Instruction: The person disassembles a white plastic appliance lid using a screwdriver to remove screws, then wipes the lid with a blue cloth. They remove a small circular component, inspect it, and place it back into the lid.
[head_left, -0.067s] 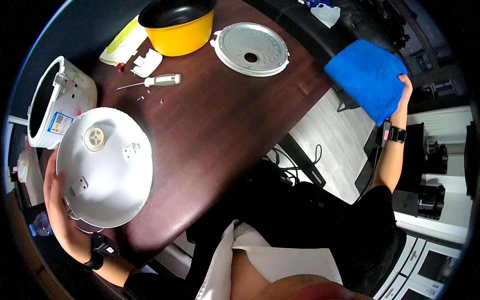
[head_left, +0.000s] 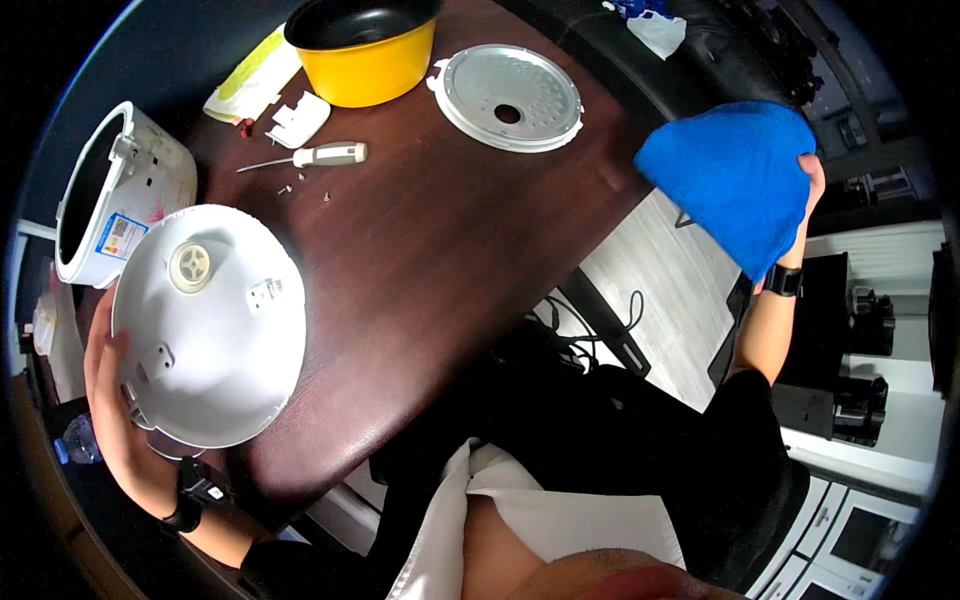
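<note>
On the left, my left hand (head_left: 104, 352) grips the rim of a round white plastic lid shell (head_left: 215, 350), its hollow inside facing up with a cream vented disc near its top. Held out over the floor at the right, a blue cloth (head_left: 735, 180) hangs folded from my right hand (head_left: 811, 185), whose fingers are closed on its edge. Behind the shell, the white rice cooker body (head_left: 165, 180) lies on its side. A round metal inner lid plate (head_left: 525, 90) with a dark hole rests at the table's far side.
On the brown table (head_left: 400, 270) lie a screwdriver (head_left: 332, 154), several small screws (head_left: 327, 197) and a white plastic piece (head_left: 299, 121). A yellow pot (head_left: 372, 72) with a black inside stands at the back, beside a white-and-green packet (head_left: 250, 78). Cables (head_left: 580, 335) hang by the table leg.
The blue cloth has swung lower and slightly left in my right hand, its folds spreading. The lid shell in my left hand has barely shifted.
</note>
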